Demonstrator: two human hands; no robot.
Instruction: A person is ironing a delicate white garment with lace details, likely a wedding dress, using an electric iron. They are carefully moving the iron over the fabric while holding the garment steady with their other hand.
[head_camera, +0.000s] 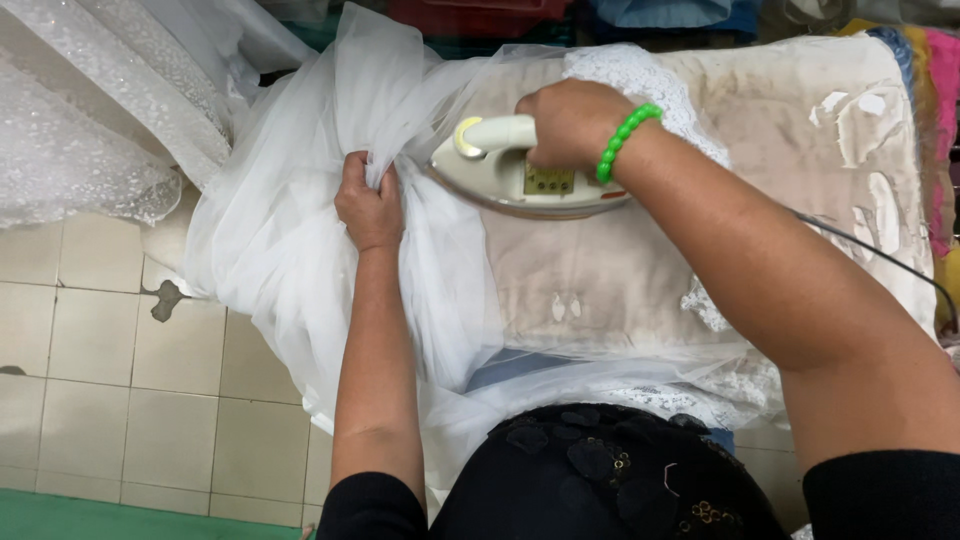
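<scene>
Tulle (290, 230): sheer white, plain. Iron (520, 175): cream body, yellow dial; bracelet (625, 138): bright green beads. Board cover (790, 130): beige, stained and worn in white patches; floor tiles (90, 360): off-white.

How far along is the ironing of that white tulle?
Done: a flat sheer stretch lies over the stained beige pad. In hand: the right hand presses the iron at the gathers while the left hand bunches the white tulle. Left: the rumpled mass hanging off the pad's edge.
</scene>
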